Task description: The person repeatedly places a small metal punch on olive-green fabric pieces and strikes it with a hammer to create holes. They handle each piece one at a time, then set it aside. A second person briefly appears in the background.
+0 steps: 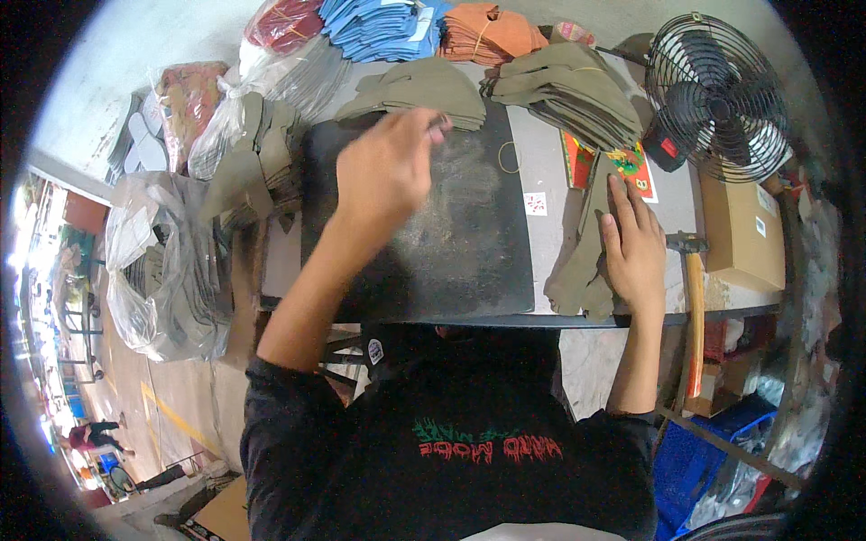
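Pale-topped workbench (545,261) against a light wall, kinda crowded, with a big black mat (469,243) taking up the near left half. Left hand (388,167) is up over the far half of that mat, forearm slanting in from near left, wrist bent, fingers curled in. It's blurry and there's a dark speck by the fingertips, so I honestly can't tell if it's pinching something or just loosely closed.

Right hand (633,242) is easier to read: palm down, fingers stretched out toward the far side, lying along the right edge of some olive pieces (580,257) to the right of the mat. Not clenched around anything, just resting flat.

Those pieces overlap a red and yellow printed sheet (639,171) at their far end. Right of that hand there's a hammer (694,307) with a wooden handle, then a cardboard box (741,230), with a black fan (719,104) at the far right. Two olive stacks sit on the far side, one at the mat's far edge (424,93), with blue (383,32) and orange stacks (490,34) behind. Clear plastic bag (162,270) of olive pieces off to the left.
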The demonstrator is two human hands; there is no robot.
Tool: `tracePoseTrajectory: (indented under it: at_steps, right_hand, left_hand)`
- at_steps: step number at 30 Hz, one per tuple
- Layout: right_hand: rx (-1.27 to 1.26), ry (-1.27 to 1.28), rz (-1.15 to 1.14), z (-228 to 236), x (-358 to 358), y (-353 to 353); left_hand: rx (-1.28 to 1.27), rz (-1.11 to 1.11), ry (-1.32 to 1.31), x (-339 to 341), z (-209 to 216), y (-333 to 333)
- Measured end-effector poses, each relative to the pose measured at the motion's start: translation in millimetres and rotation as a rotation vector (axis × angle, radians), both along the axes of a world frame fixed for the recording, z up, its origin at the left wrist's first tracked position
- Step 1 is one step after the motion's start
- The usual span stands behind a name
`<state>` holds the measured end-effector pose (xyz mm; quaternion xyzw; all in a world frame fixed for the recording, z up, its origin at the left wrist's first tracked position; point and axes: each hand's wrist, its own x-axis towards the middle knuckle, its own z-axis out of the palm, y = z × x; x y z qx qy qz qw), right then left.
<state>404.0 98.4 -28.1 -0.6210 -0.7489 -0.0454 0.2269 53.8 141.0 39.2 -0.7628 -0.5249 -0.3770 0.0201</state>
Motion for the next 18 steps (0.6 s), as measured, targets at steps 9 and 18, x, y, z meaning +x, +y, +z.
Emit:
tracePoseTrajectory:
  at_steps: [9,18]
  right_hand:
    - [-0.009,0.042,-0.005,2,1,-1]
    - [0.02,0.089,-0.009,1,0,-1]
  left_hand:
    - [0.162,-0.056,0.257,-22,-8,81]
    - [0.096,-0.081,0.04,-30,-24,97]
